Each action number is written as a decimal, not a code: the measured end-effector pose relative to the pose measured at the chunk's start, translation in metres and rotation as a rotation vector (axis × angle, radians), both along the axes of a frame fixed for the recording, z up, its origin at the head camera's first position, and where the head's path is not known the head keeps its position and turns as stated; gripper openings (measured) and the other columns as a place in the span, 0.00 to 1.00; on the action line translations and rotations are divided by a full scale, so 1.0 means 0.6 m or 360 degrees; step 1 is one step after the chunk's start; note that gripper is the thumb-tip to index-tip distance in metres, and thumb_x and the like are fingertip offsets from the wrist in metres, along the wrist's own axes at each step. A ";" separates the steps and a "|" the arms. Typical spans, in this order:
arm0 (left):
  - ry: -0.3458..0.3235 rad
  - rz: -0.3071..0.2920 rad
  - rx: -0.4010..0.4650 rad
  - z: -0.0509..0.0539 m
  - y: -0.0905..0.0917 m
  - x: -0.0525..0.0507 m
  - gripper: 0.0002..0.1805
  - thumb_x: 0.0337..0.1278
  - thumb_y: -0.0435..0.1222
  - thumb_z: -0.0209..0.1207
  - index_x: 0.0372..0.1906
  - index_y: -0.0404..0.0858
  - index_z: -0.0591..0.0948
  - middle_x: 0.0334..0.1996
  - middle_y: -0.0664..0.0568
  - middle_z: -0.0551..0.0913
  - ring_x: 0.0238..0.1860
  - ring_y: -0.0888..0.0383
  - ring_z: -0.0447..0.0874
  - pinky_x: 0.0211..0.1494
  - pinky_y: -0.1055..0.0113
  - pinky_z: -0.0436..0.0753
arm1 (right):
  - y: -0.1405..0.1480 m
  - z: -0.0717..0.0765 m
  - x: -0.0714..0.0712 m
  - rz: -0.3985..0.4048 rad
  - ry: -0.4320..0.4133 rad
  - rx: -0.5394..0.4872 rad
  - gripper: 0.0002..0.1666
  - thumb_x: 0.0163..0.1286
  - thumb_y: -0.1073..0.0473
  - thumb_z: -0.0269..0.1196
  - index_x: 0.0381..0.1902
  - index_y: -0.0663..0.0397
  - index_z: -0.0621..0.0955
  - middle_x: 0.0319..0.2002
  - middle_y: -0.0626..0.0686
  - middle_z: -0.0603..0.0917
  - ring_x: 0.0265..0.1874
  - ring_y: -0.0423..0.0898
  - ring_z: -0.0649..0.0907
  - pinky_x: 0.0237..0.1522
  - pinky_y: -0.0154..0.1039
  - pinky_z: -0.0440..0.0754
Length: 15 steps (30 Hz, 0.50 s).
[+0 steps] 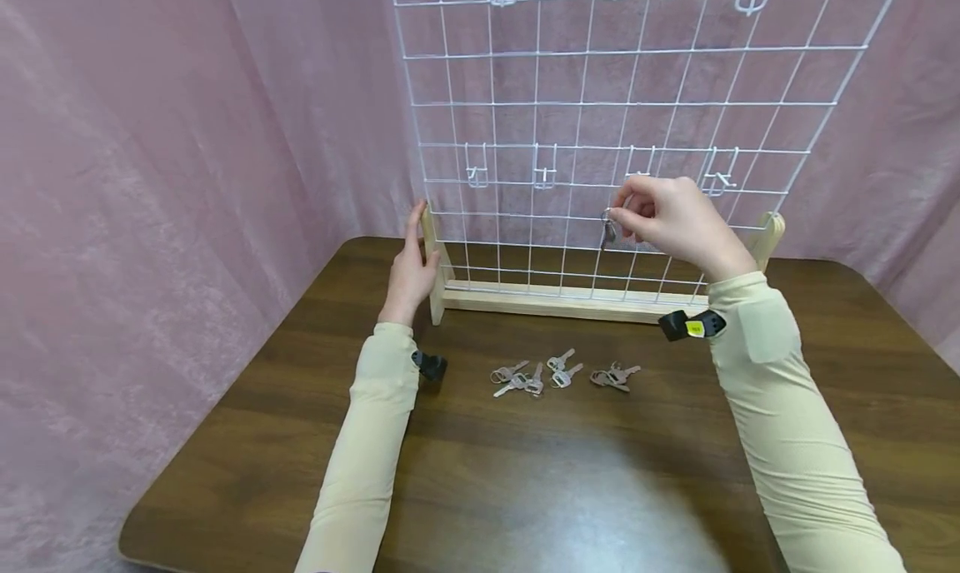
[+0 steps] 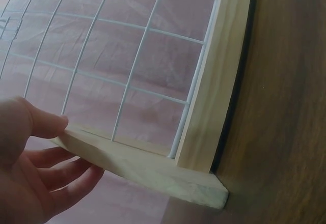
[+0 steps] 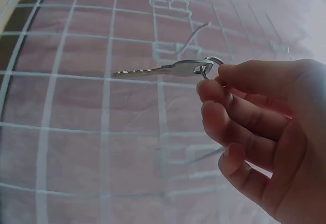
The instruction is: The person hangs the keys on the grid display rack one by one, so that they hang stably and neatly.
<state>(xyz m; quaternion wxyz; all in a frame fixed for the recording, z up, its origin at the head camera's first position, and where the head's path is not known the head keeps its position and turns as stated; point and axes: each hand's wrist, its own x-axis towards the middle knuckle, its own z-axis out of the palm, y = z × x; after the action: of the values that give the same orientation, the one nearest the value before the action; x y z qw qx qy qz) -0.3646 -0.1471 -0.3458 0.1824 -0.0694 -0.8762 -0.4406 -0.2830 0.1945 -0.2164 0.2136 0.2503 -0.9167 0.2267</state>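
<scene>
My right hand (image 1: 675,219) pinches a small metal ring between thumb and fingertips in front of the white wire grid rack (image 1: 536,54). From the ring hangs a silver key (image 3: 178,68), seen lengthwise in the right wrist view. In the head view this key (image 1: 608,233) is below the lower row of hooks. My left hand (image 1: 410,275) holds the left wooden post of the stand (image 2: 132,165). The left wrist view shows the thumb on one side of the wood and the fingers on the other.
Several keys on rings (image 1: 517,380) lie on the brown table (image 1: 480,473) before the stand, with another cluster of keys (image 1: 615,376) at their right. White hooks (image 1: 545,176) hang on the grid in two rows. Behind is a pink curtain (image 1: 225,98).
</scene>
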 end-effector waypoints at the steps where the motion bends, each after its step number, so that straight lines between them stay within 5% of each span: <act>1: -0.0004 0.0002 0.0002 -0.002 0.001 0.000 0.45 0.68 0.32 0.52 0.72 0.75 0.43 0.63 0.34 0.74 0.52 0.37 0.82 0.48 0.44 0.82 | -0.003 0.011 0.001 0.0003 0.0032 0.0058 0.04 0.68 0.60 0.60 0.34 0.54 0.81 0.21 0.51 0.84 0.18 0.37 0.78 0.25 0.33 0.71; 15: -0.0018 0.0008 0.0009 -0.013 0.026 0.004 0.44 0.68 0.33 0.52 0.72 0.74 0.43 0.61 0.37 0.77 0.48 0.38 0.84 0.45 0.45 0.83 | -0.073 0.152 -0.005 -0.0035 0.0366 0.0616 0.08 0.70 0.56 0.56 0.37 0.53 0.80 0.21 0.51 0.81 0.21 0.49 0.78 0.21 0.48 0.72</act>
<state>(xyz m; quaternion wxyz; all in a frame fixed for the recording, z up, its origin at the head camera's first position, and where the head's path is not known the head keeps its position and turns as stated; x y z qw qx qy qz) -0.3620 -0.1315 -0.3538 0.1787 -0.0641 -0.8762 -0.4429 -0.2863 0.1507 -0.1251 0.2671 0.3007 -0.9154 0.0141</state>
